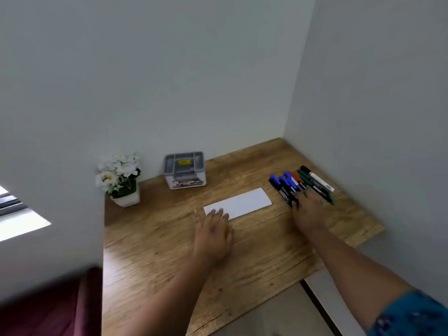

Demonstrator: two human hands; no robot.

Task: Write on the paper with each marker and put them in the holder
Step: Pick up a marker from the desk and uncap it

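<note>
A white strip of paper (238, 203) lies on the wooden desk (169, 251). My left hand (213, 230) rests flat with its fingertips on the paper's near left end. Several markers (301, 184) with blue, red, green and black caps lie side by side at the right. My right hand (308, 212) reaches over their near ends, fingers spread and touching them; no marker is plainly gripped. A grey compartmented holder (184, 169) stands at the back by the wall, with no marker visible in it.
A white pot of white flowers (120, 179) stands at the desk's back left corner. Walls close the desk in at the back, left and right. The desk's right edge (363, 241) lies just beyond the markers. Dark red fabric (48, 309) shows at the lower left.
</note>
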